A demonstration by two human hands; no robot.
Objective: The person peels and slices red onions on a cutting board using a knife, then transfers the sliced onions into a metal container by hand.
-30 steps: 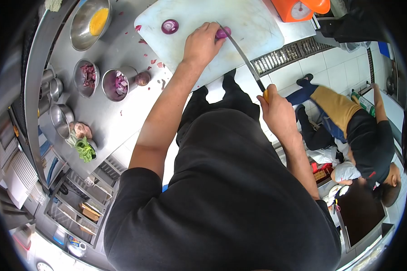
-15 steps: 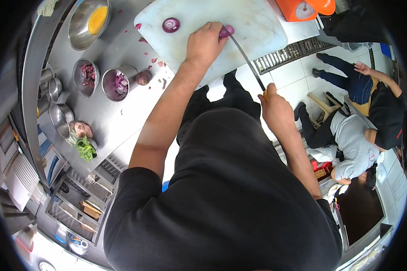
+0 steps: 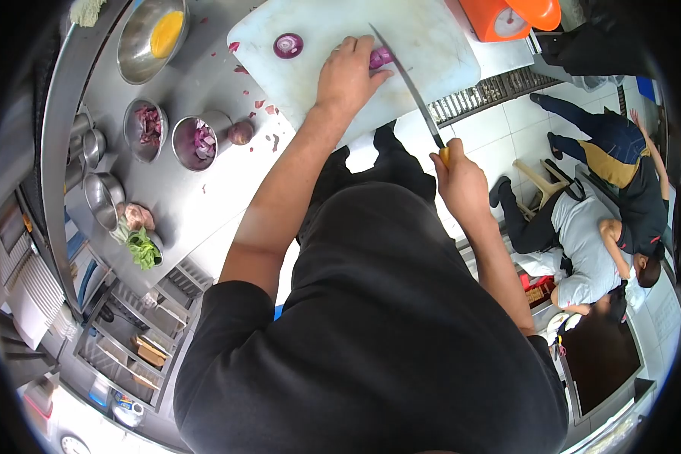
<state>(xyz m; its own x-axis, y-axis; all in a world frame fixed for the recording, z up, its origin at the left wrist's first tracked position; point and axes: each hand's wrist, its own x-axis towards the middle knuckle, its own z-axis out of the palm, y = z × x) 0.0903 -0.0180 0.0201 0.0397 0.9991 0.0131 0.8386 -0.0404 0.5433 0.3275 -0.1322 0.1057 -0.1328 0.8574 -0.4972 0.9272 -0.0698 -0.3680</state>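
Observation:
My right hand (image 3: 461,181) is wrapped round the yellow handle of a kitchen knife (image 3: 411,83), whose long blade slants across the white cutting board (image 3: 431,38). Close to the blade lies a piece of red onion (image 3: 381,57), with cut lines showing on its purple side. My left hand (image 3: 348,73) holds that piece from the left, fingers bent along it and the thumb on its near side. Another piece, a red onion half (image 3: 287,45), rests cut face up farther left on the board.
Left on the steel counter (image 3: 197,204) stand a bowl with yellow liquid (image 3: 165,34), a bowl of onion skins (image 3: 147,125), a pot of chopped onion (image 3: 202,144), a whole onion (image 3: 240,132) and leafy greens (image 3: 142,250). An orange scale (image 3: 503,21) stands right. Two people (image 3: 594,219) are nearby.
The knife has shifted slightly right of the onion piece, and my left thumb has spread outward. Cut lines now show on the piece. The person in dark clothes at right has turned and leaned.

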